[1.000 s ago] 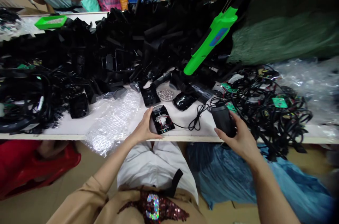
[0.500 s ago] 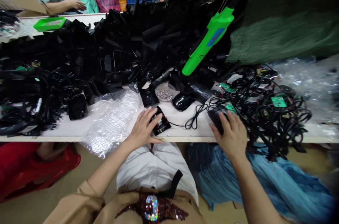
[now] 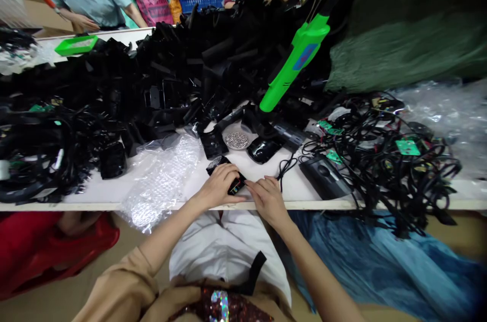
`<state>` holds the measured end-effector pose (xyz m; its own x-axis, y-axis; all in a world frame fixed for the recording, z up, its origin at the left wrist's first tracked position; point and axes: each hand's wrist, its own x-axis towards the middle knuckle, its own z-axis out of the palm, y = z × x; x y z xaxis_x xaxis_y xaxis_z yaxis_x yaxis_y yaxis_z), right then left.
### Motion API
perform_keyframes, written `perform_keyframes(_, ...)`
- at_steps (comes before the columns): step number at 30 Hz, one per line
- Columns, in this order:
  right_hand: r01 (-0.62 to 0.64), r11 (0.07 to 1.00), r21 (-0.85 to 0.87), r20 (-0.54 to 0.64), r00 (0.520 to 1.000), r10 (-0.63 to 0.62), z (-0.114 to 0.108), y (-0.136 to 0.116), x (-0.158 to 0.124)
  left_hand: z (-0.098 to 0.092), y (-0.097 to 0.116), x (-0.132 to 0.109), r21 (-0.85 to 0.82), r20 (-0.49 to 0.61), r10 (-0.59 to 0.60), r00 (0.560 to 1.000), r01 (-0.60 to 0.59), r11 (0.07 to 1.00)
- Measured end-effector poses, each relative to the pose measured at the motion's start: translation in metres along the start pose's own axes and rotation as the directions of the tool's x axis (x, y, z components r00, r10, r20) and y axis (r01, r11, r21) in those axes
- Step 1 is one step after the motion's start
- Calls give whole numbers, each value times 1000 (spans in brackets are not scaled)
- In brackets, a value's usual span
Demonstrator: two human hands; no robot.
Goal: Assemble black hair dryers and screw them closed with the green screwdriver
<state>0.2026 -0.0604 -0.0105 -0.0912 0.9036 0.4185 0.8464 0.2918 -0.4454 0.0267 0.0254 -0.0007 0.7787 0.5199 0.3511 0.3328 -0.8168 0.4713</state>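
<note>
A: What lies before you?
B: The table (image 3: 291, 189), with a cord tangle (image 3: 399, 170) on your right.
A: And the box (image 3: 323, 177)?
B: It lies between your right hand (image 3: 269, 200) and the tangle, apart from that hand, long axis slanting from far left to near right.
A: Your hands?
B: Your left hand (image 3: 220, 185) curls over the shell (image 3: 236, 186), holding it, thumb apart on the near side. Your right thumb and fingertips draw together; I cannot tell what they pinch.
A: How does the shell point?
B: Its long axis slants too, under your left fingers; the near end points right, toward your right fingertips at its corner.
A: Smallest?
B: The loose cord (image 3: 286, 166), just beyond your right hand.
</note>
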Motion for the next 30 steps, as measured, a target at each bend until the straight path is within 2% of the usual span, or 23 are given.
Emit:
perform_keyframes(6,43,998,-44,14,999,-42,5,1,1,1,-1,0,-4,10,4,1000,-4,1000)
perform_keyframes(13,150,977,-150,26,989,-148,5,0,2,5,-5,-2,29,-44,67,997,-66,997)
perform_keyframes(18,137,975,-177,-16,990,-142,7,-4,-6,5,-4,-1,48,-30,72,997,-71,996)
perform_keyframes(21,124,975,-186,-18,991,-129,-1,-3,-8,2,-3,-1,49,8,57,998,-58,997)
perform_keyframes(24,10,985,-175,-138,990,-35,-24,11,-9,0,-3,-1,34,30,54,998,-55,998)
perform_keyframes(26,-162,958,-235,-271,958,95,-47,30,-12,-1,-2,-3,28,19,55,998,-55,998)
perform_keyframes(27,-251,925,-284,-298,940,164,-58,42,-14,0,-2,-4,30,9,54,999,-54,998)
perform_keyframes(30,-395,817,-421,-192,918,345,-85,76,-24,0,-2,-8,49,-28,54,998,-52,997)
